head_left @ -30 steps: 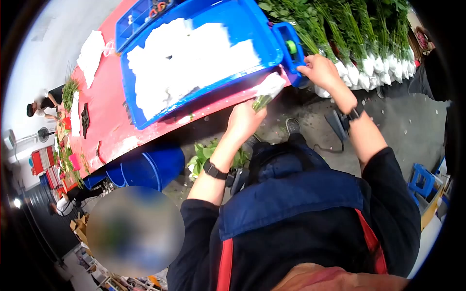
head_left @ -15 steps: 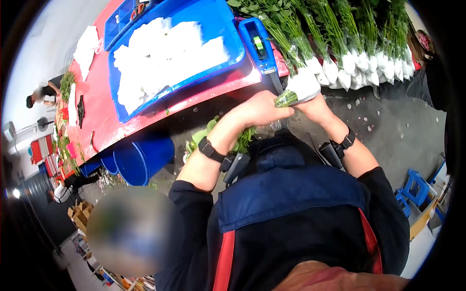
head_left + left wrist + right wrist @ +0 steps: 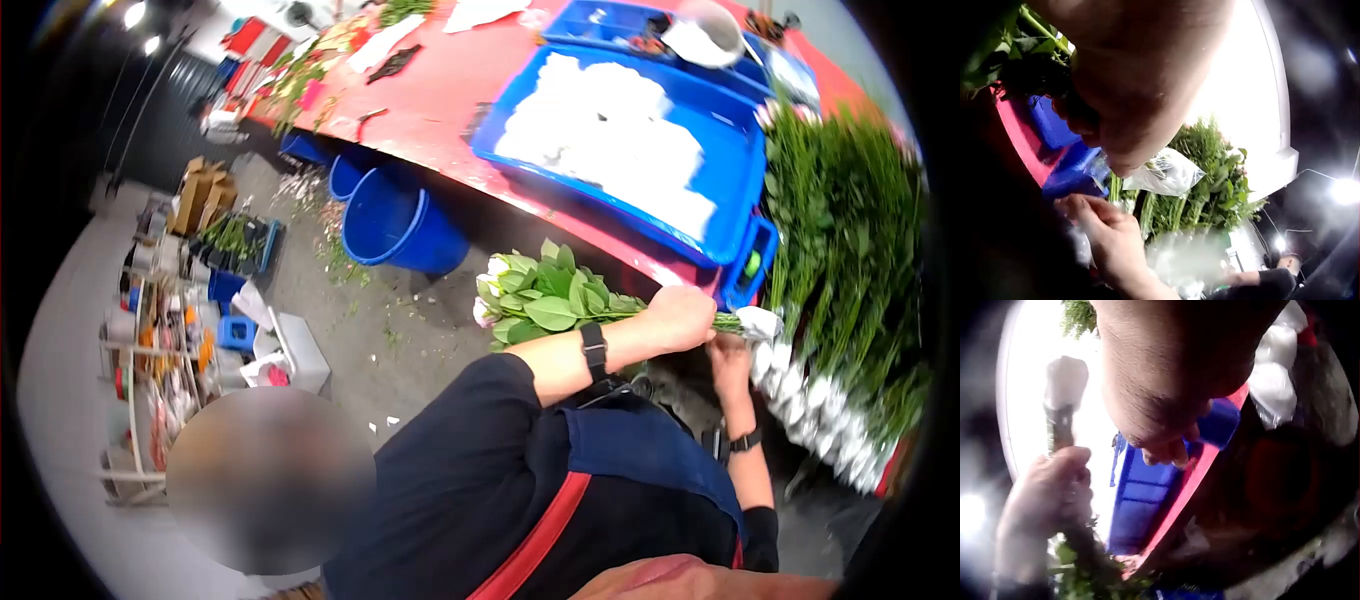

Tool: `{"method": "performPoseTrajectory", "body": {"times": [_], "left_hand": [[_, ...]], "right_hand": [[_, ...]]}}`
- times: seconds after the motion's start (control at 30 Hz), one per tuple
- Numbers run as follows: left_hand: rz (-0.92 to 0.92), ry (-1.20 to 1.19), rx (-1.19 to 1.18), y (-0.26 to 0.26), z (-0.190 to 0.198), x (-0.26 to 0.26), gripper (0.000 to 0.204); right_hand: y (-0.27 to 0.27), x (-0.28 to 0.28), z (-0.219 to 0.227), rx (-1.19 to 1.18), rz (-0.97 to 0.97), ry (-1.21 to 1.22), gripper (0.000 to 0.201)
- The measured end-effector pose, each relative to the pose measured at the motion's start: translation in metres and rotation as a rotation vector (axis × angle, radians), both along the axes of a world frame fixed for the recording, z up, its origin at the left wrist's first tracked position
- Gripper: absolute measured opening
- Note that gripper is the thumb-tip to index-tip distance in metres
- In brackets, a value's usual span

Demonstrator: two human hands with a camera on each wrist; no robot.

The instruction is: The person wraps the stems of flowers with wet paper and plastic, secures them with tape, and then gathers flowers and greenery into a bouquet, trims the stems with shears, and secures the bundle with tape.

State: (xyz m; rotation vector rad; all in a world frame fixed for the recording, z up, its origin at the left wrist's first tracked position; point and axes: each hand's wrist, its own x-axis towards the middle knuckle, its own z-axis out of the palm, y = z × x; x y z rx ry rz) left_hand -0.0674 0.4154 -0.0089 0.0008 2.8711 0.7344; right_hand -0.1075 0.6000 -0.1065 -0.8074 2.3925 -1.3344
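Observation:
In the head view my left hand (image 3: pixel 680 318) grips a bunch of roses (image 3: pixel 550 300) by its stems. Leaves and pale blooms point left, and the stem ends on the right carry a white wrap (image 3: pixel 760 322) under clear plastic. The right wrist view has the same left hand (image 3: pixel 1047 494) around the stems, wrapped end (image 3: pixel 1066 381) uppermost. Just below the stems is my right hand (image 3: pixel 730 365), close to the left one. Its fingers (image 3: pixel 1166 453) are bent; I cannot tell whether they pinch anything. A blue tape dispenser (image 3: pixel 750 265) stands just beyond both hands.
A blue tray (image 3: pixel 740 190) of white padding lies on the red table (image 3: pixel 430 120). Many wrapped bunches (image 3: pixel 830 400) are lined up at the right, white ends toward me. Blue buckets (image 3: pixel 400 225) stand under the table edge, and crowded shelves (image 3: pixel 150 380) are at far left.
The right hand has left the tape dispenser, met the left hand at the wrapped end, and now sits just below the stems. The head view has swung, and the blooms now show at left.

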Motion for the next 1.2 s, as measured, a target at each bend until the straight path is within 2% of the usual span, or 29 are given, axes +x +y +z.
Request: {"method": "performPoseTrajectory", "body": {"times": [0.03, 0.1, 0.17, 0.2, 0.23, 0.3, 0.33, 0.43, 0.47, 0.5, 0.57, 0.6, 0.63, 0.7, 0.77, 0.8, 0.83, 0.9, 0.93, 1.03, 1.07, 1.1, 1.13, 1.17, 1.2], "left_hand": [[0.053, 0.035, -0.038, -0.008, -0.003, -0.004, 0.029], [0.138, 0.077, -0.154, -0.025, -0.011, -0.002, 0.02], [0.047, 0.052, -0.256, -0.025, -0.032, 0.013, 0.016], [0.038, 0.109, -0.301, -0.021, -0.025, 0.02, 0.015], [0.01, 0.013, -0.295, -0.023, -0.018, 0.022, 0.016], [0.0, 0.005, -0.13, -0.035, -0.003, 0.029, 0.017], [-0.026, -0.035, -0.14, -0.04, 0.008, 0.034, 0.018], [-0.109, -0.206, -0.143, -0.048, 0.045, 0.051, 0.023], [-0.139, -0.292, -0.126, -0.049, 0.06, 0.056, 0.024], [-0.169, -0.376, -0.111, -0.051, 0.069, 0.059, 0.026], [-0.196, -0.363, 0.026, -0.06, 0.073, 0.062, 0.027], [-0.202, -0.356, 0.086, -0.065, 0.078, 0.062, 0.028], [-0.208, -0.349, 0.147, -0.069, 0.081, 0.062, 0.028], [-0.148, -0.343, 0.182, -0.075, 0.064, 0.056, 0.028], [-0.067, -0.29, 0.208, -0.078, 0.059, 0.055, 0.027], [0.025, -0.27, 0.253, -0.079, 0.071, 0.059, 0.027], [0.129, -0.236, 0.149, -0.079, 0.07, 0.06, 0.026], [0.105, -0.042, -0.051, -0.072, 0.046, 0.061, 0.023], [0.084, 0.009, -0.116, -0.068, 0.041, 0.059, 0.022], [-0.061, 0.197, -0.32, -0.051, 0.03, 0.042, 0.017], [-0.101, 0.254, -0.306, -0.047, 0.031, 0.037, 0.017], [-0.155, 0.168, -0.282, -0.04, 0.036, 0.028, 0.022], [-0.238, 0.168, -0.273, -0.032, 0.043, 0.025, 0.029], [-0.334, 0.323, -0.448, -0.019, 0.042, 0.024, 0.035], [-0.461, 0.358, -0.499, -0.009, 0.047, 0.022, 0.031]], "right_hand": [[-0.007, 0.01, 0.018, -0.009, 0.051, -0.1, 0.015], [-0.021, 0.023, 0.061, -0.257, 0.107, -0.715, 0.015], [-0.034, 0.013, 0.094, -0.383, 0.061, -0.974, 0.015], [-0.038, 0.009, 0.096, -0.411, 0.04, -1.076, 0.018], [-0.044, 0.006, 0.1, -0.426, -0.008, -1.147, 0.021], [-0.057, -0.001, 0.117, -0.435, -0.055, -1.301, 0.026], [-0.063, -0.001, 0.14, -0.458, 0.022, -1.336, 0.032], [-0.074, -0.017, 0.17, -0.368, 0.197, -1.115, 0.041], [-0.078, -0.025, 0.171, -0.305, 0.238, -1.088, 0.051], [-0.077, -0.034, 0.165, -0.218, 0.349, -1.029, 0.053], [-0.076, -0.037, 0.152, -0.062, 0.494, -0.763, 0.051], [-0.073, -0.037, 0.125, -0.054, 0.544, -0.599, 0.046], [-0.068, -0.039, 0.11, -0.016, 0.561, -0.672, 0.041], [-0.052, -0.033, 0.076, -0.137, 0.732, 0.12, 0.027], [-0.054, 0.004, 0.03, -0.198, 0.134, -0.244, 0.01], [-0.071, 0.035, 0.078, -0.349, 0.053, -0.567, 0.009], [-0.072, 0.044, 0.094, -0.15, 0.047, -0.673, 0.013], [-0.078, 0.059, 0.113, -0.214, 0.008, -0.625, 0.015], [-0.076, 0.055, 0.115, -0.182, -0.013, -0.686, 0.018], [-0.064, 0.055, 0.131, -0.506, -0.107, -1.003, 0.022], [-0.058, 0.055, 0.138, -0.52, -0.103, -0.949, 0.023], [-0.051, 0.054, 0.141, -0.535, -0.111, -0.891, 0.025], [-0.041, 0.055, 0.142, -0.448, -0.133, -0.364, 0.024], [-0.03, 0.054, 0.145, -0.286, -0.152, 0.145, 0.024], [-0.015, 0.051, 0.156, -0.145, -0.145, 0.482, 0.028]]}}
